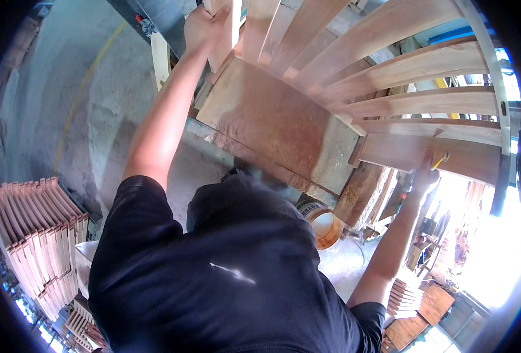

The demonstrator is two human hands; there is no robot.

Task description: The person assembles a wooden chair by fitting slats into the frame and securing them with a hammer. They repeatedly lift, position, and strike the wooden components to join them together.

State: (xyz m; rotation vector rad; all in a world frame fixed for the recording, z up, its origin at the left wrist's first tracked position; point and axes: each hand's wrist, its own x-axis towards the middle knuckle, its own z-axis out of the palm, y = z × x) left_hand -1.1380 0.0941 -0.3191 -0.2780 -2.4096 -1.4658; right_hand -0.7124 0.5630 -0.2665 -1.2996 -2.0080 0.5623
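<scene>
A large wooden slatted frame (pixel 390 67) fans out ahead of me, its pale slats joined along a rail above a worn, dusty work surface (pixel 272 120). My left hand (pixel 204 29) is closed around the frame's left end piece at the top. At the right end, my right hand (pixel 426 175) is at the lower edge of the last board (pixel 466 160), one finger lying along its face. Its other fingers are partly hidden and seem wrapped round that edge. A small yellow thing (pixel 442 161) sticks out beside this hand; its kind is unclear.
Stacked slatted wooden parts (pixel 37 241) stand at the lower left, and a smaller stack (pixel 405 299) lies at the lower right. A bucket (pixel 324 226) with pale contents sits under the surface's near edge. Concrete floor (pixel 78 117) with a yellow line stretches left. Bright glare washes out the right.
</scene>
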